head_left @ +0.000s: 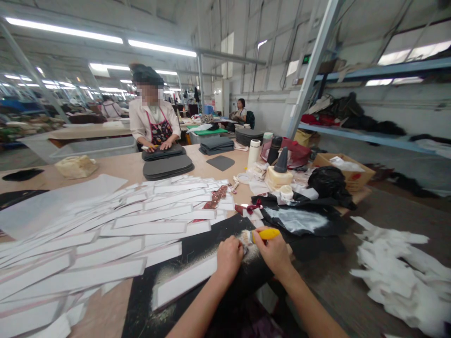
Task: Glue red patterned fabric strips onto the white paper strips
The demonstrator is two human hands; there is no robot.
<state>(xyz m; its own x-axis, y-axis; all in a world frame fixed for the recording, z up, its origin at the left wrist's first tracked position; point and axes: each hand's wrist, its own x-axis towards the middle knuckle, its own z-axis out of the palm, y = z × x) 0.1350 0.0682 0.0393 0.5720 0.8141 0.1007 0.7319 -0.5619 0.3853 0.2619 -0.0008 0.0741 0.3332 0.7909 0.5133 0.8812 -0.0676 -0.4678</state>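
My right hand is closed around the yellow handle of a paintbrush. Its pale bristles reach toward my left hand, whose fingers are curled at the right end of a white strip. That strip lies slantwise on a black sheet at the table's near edge, and its far end is hidden by my left hand. Pale, dried smears mark the sheet around the strip. Many similar grey-edged white strips overlap to the left.
Across the table, another person handles stacked dark panels. A white bottle, a tub with a dark cone, a white-smeared black sheet and a cardboard box stand at right. White scraps lie beyond the table's right edge.
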